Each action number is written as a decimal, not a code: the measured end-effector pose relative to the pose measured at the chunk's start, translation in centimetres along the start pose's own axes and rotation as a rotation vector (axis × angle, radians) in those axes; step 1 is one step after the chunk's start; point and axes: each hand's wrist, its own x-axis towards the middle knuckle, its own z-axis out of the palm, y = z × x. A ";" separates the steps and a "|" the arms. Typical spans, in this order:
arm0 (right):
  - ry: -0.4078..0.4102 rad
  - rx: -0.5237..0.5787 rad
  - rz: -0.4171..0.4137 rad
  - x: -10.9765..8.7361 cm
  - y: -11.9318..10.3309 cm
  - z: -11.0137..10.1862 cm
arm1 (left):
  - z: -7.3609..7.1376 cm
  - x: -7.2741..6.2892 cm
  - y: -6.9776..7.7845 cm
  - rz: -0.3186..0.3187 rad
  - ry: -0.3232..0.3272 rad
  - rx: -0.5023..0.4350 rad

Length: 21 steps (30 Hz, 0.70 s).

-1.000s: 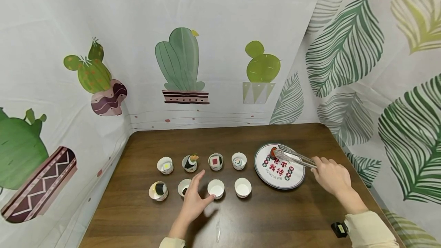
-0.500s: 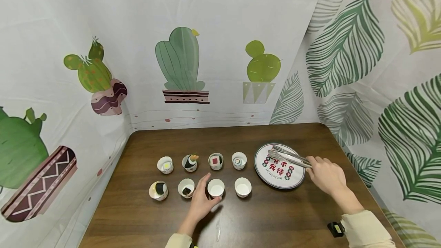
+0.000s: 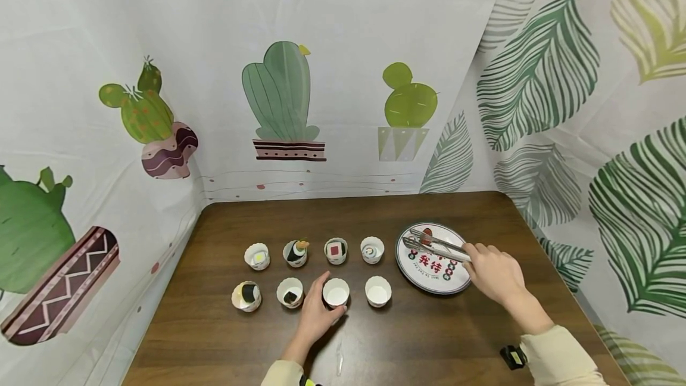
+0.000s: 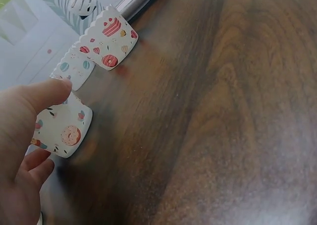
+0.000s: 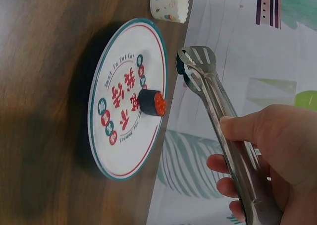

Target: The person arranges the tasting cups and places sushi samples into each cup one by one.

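My left hand (image 3: 316, 314) holds a white paper baking cup (image 3: 336, 293) in the front row, thumb at its near side. The left wrist view shows this cup's donut print (image 4: 70, 135) beside the fingers. My right hand (image 3: 494, 273) grips metal tongs (image 3: 436, 248) over a round lettered plate (image 3: 429, 282). On the plate sits a dark-wrapped sushi roll (image 5: 151, 102) topped with orange-red roe. A dark patch shows between the tongs' tips; I cannot tell whether it is food.
Another white cup (image 3: 377, 292) stands right of the held one. Leftward are a cup with a dark piece (image 3: 290, 293) and a cup with yellow and black food (image 3: 246, 297). Several filled cups form the back row, including one with a red-centred piece (image 3: 336, 251). Patterned cloth hangs behind the table.
My left hand has shifted right and closed around the cup. The tongs have moved left across the plate with my right hand, passing over the roe sushi, which shows again.
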 end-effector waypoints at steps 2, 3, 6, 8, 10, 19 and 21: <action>-0.002 -0.003 -0.008 0.1 -0.3 0.0 | 0.1 0.0 0.0 -0.002 0.001 -0.007; -0.002 -0.004 -0.010 0.1 -0.5 0.0 | 0.1 0.0 -0.1 -0.002 0.002 -0.011; -0.003 -0.005 -0.021 0.2 -1.0 -0.1 | 0.3 0.1 -0.2 -0.003 0.008 -0.021; 0.000 -0.001 -0.030 0.2 -1.4 -0.1 | 0.4 0.1 -0.2 -0.002 0.014 -0.023; 0.013 0.004 -0.044 0.3 -1.7 0.0 | 0.5 0.2 -0.3 -0.002 0.018 -0.025; 0.073 0.012 -0.103 0.5 -2.9 0.1 | 0.7 0.3 -0.4 -0.016 0.019 -0.018; 0.084 0.013 -0.115 0.6 -3.1 0.1 | 0.7 0.3 -0.4 -0.017 0.021 -0.015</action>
